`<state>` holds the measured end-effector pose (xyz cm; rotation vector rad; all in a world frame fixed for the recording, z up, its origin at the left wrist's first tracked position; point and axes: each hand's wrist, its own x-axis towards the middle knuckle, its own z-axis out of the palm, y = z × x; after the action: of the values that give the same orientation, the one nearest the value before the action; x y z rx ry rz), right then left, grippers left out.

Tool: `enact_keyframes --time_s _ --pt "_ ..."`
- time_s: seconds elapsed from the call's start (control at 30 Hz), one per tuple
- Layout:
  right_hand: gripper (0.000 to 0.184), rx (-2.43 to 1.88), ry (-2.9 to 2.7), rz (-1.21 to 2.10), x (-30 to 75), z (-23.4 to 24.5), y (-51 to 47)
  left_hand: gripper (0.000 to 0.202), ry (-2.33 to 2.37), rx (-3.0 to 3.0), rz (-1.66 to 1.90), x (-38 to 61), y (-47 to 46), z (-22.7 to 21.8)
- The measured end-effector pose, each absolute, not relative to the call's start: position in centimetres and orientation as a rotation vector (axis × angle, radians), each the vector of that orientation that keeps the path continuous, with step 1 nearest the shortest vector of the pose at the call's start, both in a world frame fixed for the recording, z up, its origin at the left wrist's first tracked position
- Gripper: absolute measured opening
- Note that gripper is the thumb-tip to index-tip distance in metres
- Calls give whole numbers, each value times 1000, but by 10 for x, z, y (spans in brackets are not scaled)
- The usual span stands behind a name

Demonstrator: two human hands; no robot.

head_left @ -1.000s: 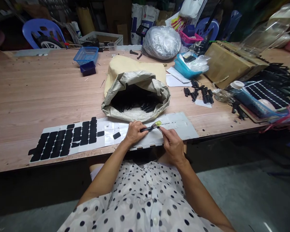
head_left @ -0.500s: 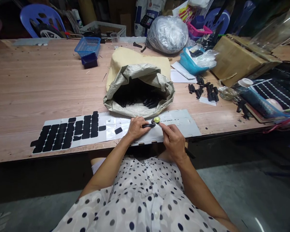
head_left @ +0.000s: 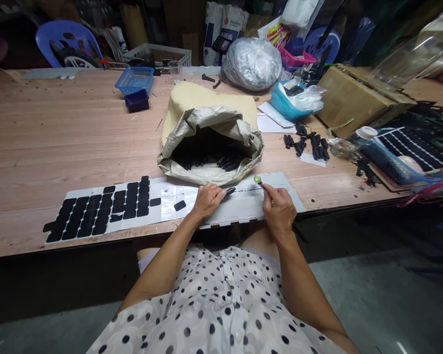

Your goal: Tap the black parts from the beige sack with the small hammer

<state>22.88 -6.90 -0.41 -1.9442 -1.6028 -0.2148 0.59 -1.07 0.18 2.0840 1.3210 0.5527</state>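
The black plastic part (head_left: pixel 229 191) sits in my left hand (head_left: pixel 206 199), which is clenched around it just above the white sheet (head_left: pixel 284 191) at the near edge of the worktop (head_left: pixel 59 137). My right hand (head_left: pixel 279 210) pinches a yellow-tipped tool (head_left: pixel 258 180). Half a second ago the tip met the part. Now it stands apart to the right, so I judge that contact over. The woven sack (head_left: pixel 210 172) lies just behind, and the black pads (head_left: pixel 96 211) lie to the left.

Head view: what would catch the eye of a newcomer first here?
An open grey sack holding black pieces stands in the centre. Left of it lies a white sheet covered with black pads. In front, the left hand grips a small black piece and the right hand a yellow-tipped tool.
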Motion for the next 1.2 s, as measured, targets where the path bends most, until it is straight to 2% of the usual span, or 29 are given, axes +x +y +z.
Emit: enact_keyframes --time_s 0.3,0.87,1.2 --pt "23 -2099 -1491 -339 233 -31 -60 39 1338 2041 510 2 -10 1" --pt "25 -2107 -1490 -341 228 -33 -61 46 1213 1837 679 -9 -7 6" --pt "25 -2091 -1494 -342 229 -32 -60 44 1067 962 917 -10 -39 16"
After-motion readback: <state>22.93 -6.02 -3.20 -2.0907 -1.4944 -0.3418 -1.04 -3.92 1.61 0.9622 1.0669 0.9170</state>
